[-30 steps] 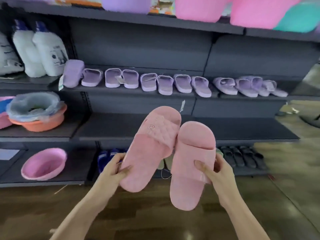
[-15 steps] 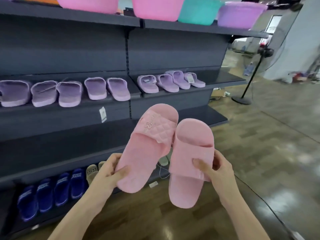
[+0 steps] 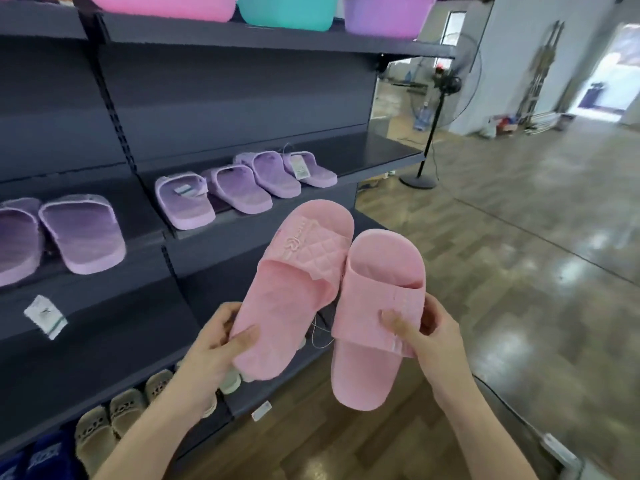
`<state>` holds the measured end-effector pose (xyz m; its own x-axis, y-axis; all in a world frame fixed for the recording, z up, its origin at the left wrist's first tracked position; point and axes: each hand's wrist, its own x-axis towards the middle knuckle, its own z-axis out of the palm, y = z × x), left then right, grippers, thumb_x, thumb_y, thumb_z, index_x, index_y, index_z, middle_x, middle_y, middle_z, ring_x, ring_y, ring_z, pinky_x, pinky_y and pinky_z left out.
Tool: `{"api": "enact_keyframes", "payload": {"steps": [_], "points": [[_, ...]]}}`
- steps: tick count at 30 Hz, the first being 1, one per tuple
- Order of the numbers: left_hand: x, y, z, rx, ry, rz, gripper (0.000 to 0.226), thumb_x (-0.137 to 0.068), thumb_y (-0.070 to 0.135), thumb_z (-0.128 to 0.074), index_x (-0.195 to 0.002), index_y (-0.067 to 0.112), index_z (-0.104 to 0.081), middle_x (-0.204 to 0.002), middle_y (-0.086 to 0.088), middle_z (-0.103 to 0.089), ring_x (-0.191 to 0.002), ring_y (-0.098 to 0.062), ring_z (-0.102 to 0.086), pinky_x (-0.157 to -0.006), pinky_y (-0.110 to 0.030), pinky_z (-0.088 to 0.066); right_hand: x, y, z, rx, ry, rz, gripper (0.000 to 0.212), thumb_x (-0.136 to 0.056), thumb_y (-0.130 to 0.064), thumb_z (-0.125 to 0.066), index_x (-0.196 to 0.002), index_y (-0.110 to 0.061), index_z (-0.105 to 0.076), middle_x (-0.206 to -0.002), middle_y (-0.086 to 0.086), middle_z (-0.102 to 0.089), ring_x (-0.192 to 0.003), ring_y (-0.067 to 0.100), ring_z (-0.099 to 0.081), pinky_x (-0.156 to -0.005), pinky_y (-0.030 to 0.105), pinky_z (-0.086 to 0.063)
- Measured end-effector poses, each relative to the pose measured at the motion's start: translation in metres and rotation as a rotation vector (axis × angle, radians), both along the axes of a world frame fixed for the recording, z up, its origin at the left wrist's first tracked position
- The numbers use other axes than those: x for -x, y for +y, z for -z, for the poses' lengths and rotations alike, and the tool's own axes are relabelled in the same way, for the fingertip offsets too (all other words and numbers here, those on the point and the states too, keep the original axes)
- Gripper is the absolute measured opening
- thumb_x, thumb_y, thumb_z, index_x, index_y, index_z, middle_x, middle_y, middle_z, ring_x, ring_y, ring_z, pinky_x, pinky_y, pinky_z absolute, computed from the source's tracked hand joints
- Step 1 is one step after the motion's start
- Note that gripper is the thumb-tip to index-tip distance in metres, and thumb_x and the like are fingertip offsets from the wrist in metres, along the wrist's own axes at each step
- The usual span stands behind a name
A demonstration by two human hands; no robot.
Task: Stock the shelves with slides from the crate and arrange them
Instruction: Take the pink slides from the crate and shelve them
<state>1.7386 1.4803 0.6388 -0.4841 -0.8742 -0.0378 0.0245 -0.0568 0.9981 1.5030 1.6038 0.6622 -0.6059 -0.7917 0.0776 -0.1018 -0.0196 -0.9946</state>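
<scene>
My L hand grips heel of pink quilted-strap rubber slide, R hand pinches strap of ribbed-strap pink mate; pair mid-air, sides touching, before dark metal shelf. Lilac slides already lined on tier above. Pink pair not shelved yet; crate out of view.

pink quilted slide, pink slide, seemingly ribbed

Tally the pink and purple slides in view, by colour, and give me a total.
Pink: 2, the quilted pink slide in the left hand and the second pink slide in the right hand.
Purple: 6, the purple slides on the shelf.
Total: 8
</scene>
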Motion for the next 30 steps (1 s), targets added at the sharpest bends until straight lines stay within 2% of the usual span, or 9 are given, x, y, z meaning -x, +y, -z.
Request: {"api": "enact_keyframes", "payload": {"steps": [5,8,11,15,17,20,25,28,30], "points": [[0.065,-0.059,-0.003,-0.008,0.029,0.077,0.058,-0.053,0.048,-0.068,-0.102,0.019,-0.059,-0.099,-0.002,-0.065,-0.087,-0.018,-0.061,-0.069,-0.03,-0.049,0.057,-0.045,-0.005,-0.003,0.009,0.07,0.07,-0.043,-0.054,-0.076,-0.107,-0.03,-0.059,-0.098,-0.01,-0.07,-0.087,0.009,-0.068,-0.069,0.039,-0.059],[0.1,-0.087,-0.002,-0.034,0.029,0.093,0.06,-0.051,0.047,-0.069,-0.103,0.017,-0.058,-0.094,0.003,-0.066,-0.088,-0.017,-0.061,-0.075,-0.034,-0.047,0.089,-0.066,-0.004,0.006,0.012,0.097,0.065,-0.048,-0.051,-0.077,-0.106,-0.03,-0.06,-0.099,-0.009,-0.07,-0.089,0.011,-0.068,-0.07,0.042,-0.059],[0.135,-0.108,-0.002,-0.044,0.031,0.103,0.063,-0.049,0.046,-0.07,-0.103,0.015,-0.058,-0.092,0.004,-0.068,-0.087,-0.016,-0.062,-0.076,-0.034,-0.047,0.121,-0.084,-0.002,0.002,0.015,0.115,0.063,-0.048,-0.053,-0.076,-0.105,-0.034,-0.059,-0.099,-0.013,-0.07,-0.089,0.01,-0.068,-0.07,0.038,-0.059],[0.179,-0.129,0.0,-0.053,0.015,0.097,0.057,-0.047,0.048,-0.074,-0.098,0.024,-0.062,-0.094,0.005,-0.068,-0.088,-0.013,-0.063,-0.081,-0.038,-0.047,0.169,-0.111,0.003,-0.002,0.007,0.109,0.063,-0.047,-0.054,-0.076,-0.104,-0.034,-0.059,-0.097,-0.015,-0.07,-0.088,0.008,-0.067,-0.072,0.039,-0.059],[0.203,-0.138,0.0,-0.053,0.007,0.088,0.064,-0.039,0.058,-0.08,-0.093,0.029,-0.064,-0.095,0.005,-0.068,-0.087,-0.013,-0.064,-0.08,-0.038,-0.048,0.196,-0.125,0.004,-0.005,0.009,0.098,0.063,-0.045,-0.055,-0.075,-0.103,-0.036,-0.058,-0.097,-0.018,-0.069,-0.087,0.005,-0.067,-0.073,0.038,-0.059],[0.248,-0.151,-0.002,-0.047,0.015,0.043,0.079,-0.032,0.068,-0.08,-0.096,0.025,-0.062,-0.095,0.004,-0.068,-0.085,-0.012,-0.065,-0.076,-0.036,-0.048,0.243,-0.148,0.004,0.016,0.002,0.048,0.064,-0.048,-0.052,-0.077,-0.106,-0.034,-0.059,-0.099,-0.014,-0.07,-0.089,0.008,-0.067,-0.073,0.039,-0.058],[0.332,-0.163,-0.002,-0.088,0.054,-0.023,0.084,-0.033,0.057,-0.083,-0.103,0.017,-0.058,-0.094,0.003,-0.069,-0.085,-0.015,-0.065,-0.073,-0.035,-0.049,0.331,-0.185,-0.006,0.052,-0.034,-0.017,0.051,-0.057,-0.029,-0.077,-0.105,-0.022,-0.061,-0.093,-0.008,-0.072,-0.081,0.008,-0.069,-0.058,0.025,-0.056],[0.376,-0.169,-0.003,-0.153,0.098,-0.079,0.068,-0.048,0.042,-0.079,-0.106,0.015,-0.056,-0.102,-0.002,-0.068,-0.087,-0.016,-0.066,-0.073,-0.035,-0.051,0.377,-0.211,-0.011,0.055,-0.012,-0.057,0.049,-0.056,-0.032,-0.079,-0.101,-0.025,-0.062,-0.093,-0.01,-0.072,-0.081,0.007,-0.068,-0.063,0.026,-0.057],[0.398,-0.175,-0.003,-0.18,0.121,-0.122,0.069,-0.049,0.041,-0.08,-0.108,0.014,-0.054,-0.106,-0.003,-0.066,-0.088,-0.015,-0.066,-0.07,-0.032,-0.053,0.399,-0.232,-0.012,0.053,-0.007,-0.097,0.055,-0.052,-0.04,-0.08,-0.102,-0.024,-0.062,-0.091,-0.012,-0.072,-0.079,0.004,-0.068,-0.06,0.022,-0.055]]}}
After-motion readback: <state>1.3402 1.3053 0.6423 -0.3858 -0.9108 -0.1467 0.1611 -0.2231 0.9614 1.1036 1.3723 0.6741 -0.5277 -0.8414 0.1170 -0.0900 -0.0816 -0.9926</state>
